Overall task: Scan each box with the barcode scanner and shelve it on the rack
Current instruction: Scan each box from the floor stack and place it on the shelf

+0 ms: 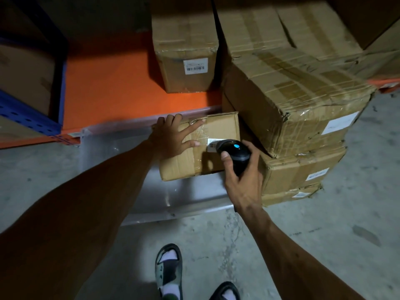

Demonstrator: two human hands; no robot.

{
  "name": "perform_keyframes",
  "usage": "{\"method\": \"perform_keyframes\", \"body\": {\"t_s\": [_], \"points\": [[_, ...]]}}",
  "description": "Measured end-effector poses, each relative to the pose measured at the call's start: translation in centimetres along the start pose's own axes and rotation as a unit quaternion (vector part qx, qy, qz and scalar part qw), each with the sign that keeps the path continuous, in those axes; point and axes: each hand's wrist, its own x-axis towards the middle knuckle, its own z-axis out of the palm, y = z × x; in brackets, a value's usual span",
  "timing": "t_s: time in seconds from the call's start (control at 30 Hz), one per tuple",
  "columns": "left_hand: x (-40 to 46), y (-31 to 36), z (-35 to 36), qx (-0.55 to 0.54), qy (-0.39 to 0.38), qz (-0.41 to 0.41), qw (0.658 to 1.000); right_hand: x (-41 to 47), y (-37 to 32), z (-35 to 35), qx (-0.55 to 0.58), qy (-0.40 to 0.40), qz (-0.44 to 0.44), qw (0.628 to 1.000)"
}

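A small cardboard box (218,131) lies on a grey metal platform (134,169) in front of the rack. My left hand (173,137) rests flat on the box's top left, fingers spread. My right hand (242,180) grips a black barcode scanner (234,151) with a blue light. The scanner's head sits right at the white barcode label (211,144) on the box. The orange rack shelf (108,87) lies just beyond, with a taped box (186,48) standing on it.
A stack of three larger worn boxes (303,118) stands right of the small box, touching it. More boxes (281,29) fill the shelf's right side. A blue rack upright (28,118) is at the left. My sandalled feet (168,271) stand on the concrete floor.
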Motion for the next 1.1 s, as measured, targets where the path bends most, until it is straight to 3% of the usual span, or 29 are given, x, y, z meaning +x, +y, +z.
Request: {"method": "perform_keyframes", "body": {"t_s": [0.53,0.9,1.0,1.1], "points": [[-0.6,-0.4,0.3,0.001,0.029,0.02,0.999,-0.4,-1.0,-0.3,-0.008,0.006,0.016,1.0],[-0.5,-0.5,0.4,-0.006,-0.024,-0.008,1.0,2.9,-5.3,-3.9,-0.045,-0.014,-0.009,0.999],[-0.4,-0.4,0.6,-0.006,-0.033,-0.015,0.999,6.8,-8.3,-6.4,-0.093,0.019,-0.011,0.995],[-0.5,-0.5,0.9,-0.019,-0.022,-0.022,0.999,11.8,-11.0,-8.8,-0.221,0.059,-0.023,0.973]]}}
